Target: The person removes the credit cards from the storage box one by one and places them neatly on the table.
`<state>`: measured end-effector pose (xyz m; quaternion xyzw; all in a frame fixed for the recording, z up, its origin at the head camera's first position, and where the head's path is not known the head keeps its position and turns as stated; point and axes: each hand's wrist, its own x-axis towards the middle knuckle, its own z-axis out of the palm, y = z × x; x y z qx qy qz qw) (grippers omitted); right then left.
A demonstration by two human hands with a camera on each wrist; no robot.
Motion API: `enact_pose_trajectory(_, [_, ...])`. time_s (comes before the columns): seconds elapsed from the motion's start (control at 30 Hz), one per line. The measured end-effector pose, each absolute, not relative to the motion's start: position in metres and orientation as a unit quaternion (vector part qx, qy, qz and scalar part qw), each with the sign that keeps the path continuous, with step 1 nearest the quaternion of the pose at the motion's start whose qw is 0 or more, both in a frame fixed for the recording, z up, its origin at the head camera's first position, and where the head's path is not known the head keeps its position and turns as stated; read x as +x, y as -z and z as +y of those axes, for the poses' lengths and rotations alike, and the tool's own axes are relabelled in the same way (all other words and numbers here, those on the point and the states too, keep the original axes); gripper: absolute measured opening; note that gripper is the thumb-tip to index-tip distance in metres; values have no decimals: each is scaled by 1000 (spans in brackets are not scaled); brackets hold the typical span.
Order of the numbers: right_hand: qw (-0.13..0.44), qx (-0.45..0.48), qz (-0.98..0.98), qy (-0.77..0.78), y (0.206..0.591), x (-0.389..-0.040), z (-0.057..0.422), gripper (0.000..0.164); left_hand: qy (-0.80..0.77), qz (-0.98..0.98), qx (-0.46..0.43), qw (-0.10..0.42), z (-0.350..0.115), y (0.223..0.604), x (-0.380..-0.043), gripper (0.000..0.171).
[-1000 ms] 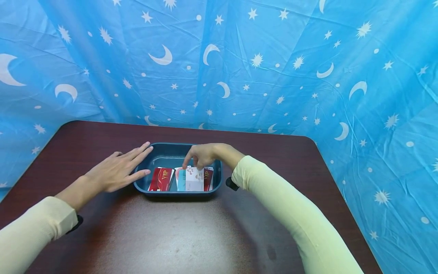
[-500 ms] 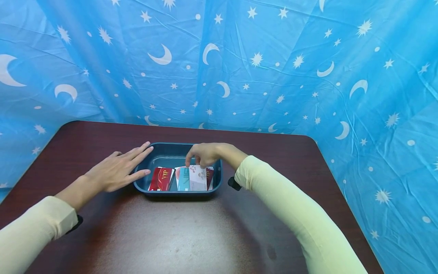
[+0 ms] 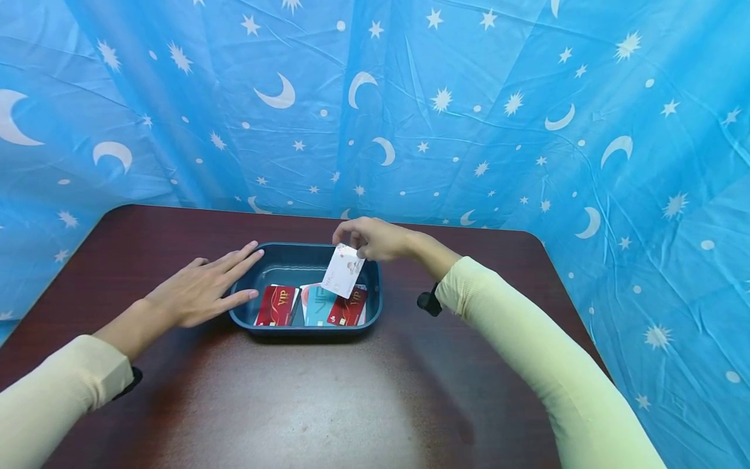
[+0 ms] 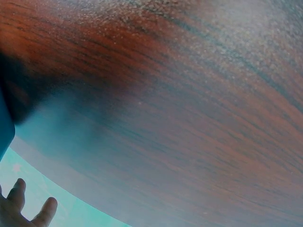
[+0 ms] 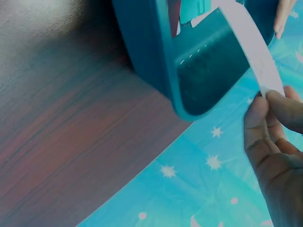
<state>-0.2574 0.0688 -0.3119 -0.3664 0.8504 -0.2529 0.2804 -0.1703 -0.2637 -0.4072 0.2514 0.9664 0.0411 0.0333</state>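
Between thumb and fingers, my right hand (image 3: 375,239) pinches a white card (image 3: 342,272) with a small floral print, tilted above the right part of a dark blue tray (image 3: 305,331). The same card (image 5: 253,47) appears nearly edge-on in the right wrist view. My left hand (image 3: 199,286) lies with straight fingers on the tray's left rim. Inside the tray, a red VIP card (image 3: 277,305) tops a pile on the left. On the right lie a light blue card (image 3: 318,305) and another red VIP card (image 3: 349,309), partly overlapping.
The tray stands on a dark brown wooden table (image 3: 293,397), towards its far edge. Behind and to the right hangs a blue curtain (image 3: 433,130) with white moons and stars. A black band (image 3: 430,301) shows at the right sleeve's cuff.
My right hand has lifted the white card up and away from the right pile, uncovering more of the red VIP card and the light blue card. The left hand has stayed in place.
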Motion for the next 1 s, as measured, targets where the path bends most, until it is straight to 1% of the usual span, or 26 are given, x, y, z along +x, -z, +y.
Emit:
enact_pose_trajectory(0.17, [234, -342, 853, 318, 313, -265, 81, 43, -40, 967, 249, 36, -263, 406, -170, 81])
enact_pose_trajectory(0.33, [211, -282, 856, 378, 315, -271, 90, 43, -38, 967, 249, 38, -264, 407, -171, 81])
enact_pose_trajectory(0.47, [179, -251, 871, 382, 317, -276, 98, 42, -38, 967, 250, 35, -264, 408, -171, 81])
enact_pose_trajectory(0.7, [108, -213, 888, 394, 318, -285, 113, 42, -41, 969, 242, 39, -263, 408, -171, 81])
enact_pose_trajectory(1.0, [82, -152, 895, 411, 332, -295, 131, 43, -45, 969, 240, 38, -263, 408, -170, 81])
